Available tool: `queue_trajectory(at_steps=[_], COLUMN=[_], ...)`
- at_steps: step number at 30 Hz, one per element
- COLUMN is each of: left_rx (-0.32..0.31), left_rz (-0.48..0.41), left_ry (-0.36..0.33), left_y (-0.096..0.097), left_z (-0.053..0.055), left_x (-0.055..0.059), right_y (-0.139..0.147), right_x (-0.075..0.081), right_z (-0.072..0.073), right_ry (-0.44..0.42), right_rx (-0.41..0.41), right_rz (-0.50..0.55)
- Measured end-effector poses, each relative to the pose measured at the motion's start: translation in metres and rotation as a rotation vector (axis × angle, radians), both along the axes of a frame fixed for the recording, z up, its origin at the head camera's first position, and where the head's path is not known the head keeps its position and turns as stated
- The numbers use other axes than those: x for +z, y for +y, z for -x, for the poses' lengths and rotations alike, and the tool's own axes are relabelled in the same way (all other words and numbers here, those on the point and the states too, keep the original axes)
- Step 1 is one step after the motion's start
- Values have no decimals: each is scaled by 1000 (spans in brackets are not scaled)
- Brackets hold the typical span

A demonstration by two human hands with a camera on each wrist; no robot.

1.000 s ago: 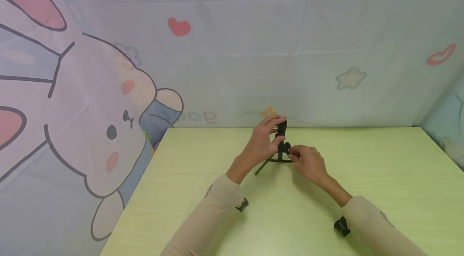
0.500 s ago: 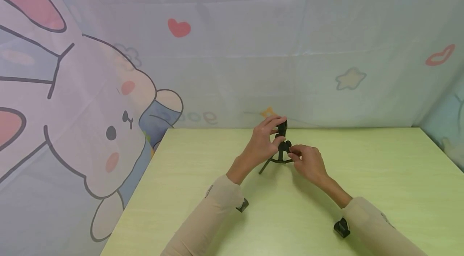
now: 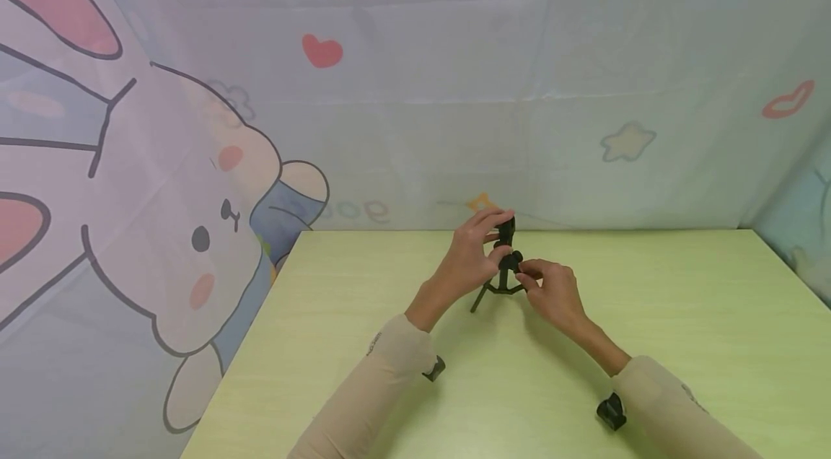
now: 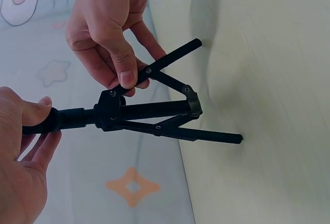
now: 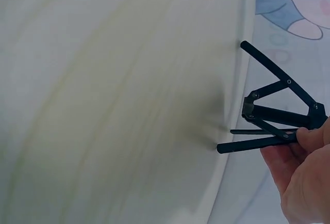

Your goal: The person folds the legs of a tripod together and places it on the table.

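Observation:
A small black tripod (image 3: 503, 280) stands near the back of the table, its legs partly spread. My left hand (image 3: 462, 257) holds its upper part, thumb on the near side and fingers reaching to the top. In the left wrist view, that hand (image 4: 23, 152) grips the round head end of the post. My right hand (image 3: 553, 291) pinches one leg; in the left wrist view its thumb lies on the hinged leg (image 4: 178, 53) close to the brace joint. The right wrist view shows three legs, with the right hand (image 5: 307, 177) around one near its upper end.
The pale green table (image 3: 682, 343) ends at a hanging cloth (image 3: 422, 134) printed with hearts and a rabbit, just behind the tripod. Black wrist devices (image 3: 612, 411) hang under both sleeves.
The tripod's left leg tip has moved inward to the right and its braces have become more slanted, so the legs look less spread. Both hands stay almost in place.

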State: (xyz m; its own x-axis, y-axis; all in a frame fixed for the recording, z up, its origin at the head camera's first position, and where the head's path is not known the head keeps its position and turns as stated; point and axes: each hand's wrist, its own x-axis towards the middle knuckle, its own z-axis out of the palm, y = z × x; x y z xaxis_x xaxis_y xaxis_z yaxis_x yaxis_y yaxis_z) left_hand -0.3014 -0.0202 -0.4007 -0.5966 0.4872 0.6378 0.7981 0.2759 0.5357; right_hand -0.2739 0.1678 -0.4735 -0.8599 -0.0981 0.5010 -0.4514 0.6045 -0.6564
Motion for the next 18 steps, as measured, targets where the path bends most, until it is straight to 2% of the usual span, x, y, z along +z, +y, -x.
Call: queue_trajectory(at_steps=[18], left_rx=[24], left_rz=[22], left_ry=[-7], left_y=[-2], left_z=[-2], left_x=[3], right_y=[1], right_x=[-5], right_z=[1], right_ry=[-1], right_rx=[29], right_rz=[75])
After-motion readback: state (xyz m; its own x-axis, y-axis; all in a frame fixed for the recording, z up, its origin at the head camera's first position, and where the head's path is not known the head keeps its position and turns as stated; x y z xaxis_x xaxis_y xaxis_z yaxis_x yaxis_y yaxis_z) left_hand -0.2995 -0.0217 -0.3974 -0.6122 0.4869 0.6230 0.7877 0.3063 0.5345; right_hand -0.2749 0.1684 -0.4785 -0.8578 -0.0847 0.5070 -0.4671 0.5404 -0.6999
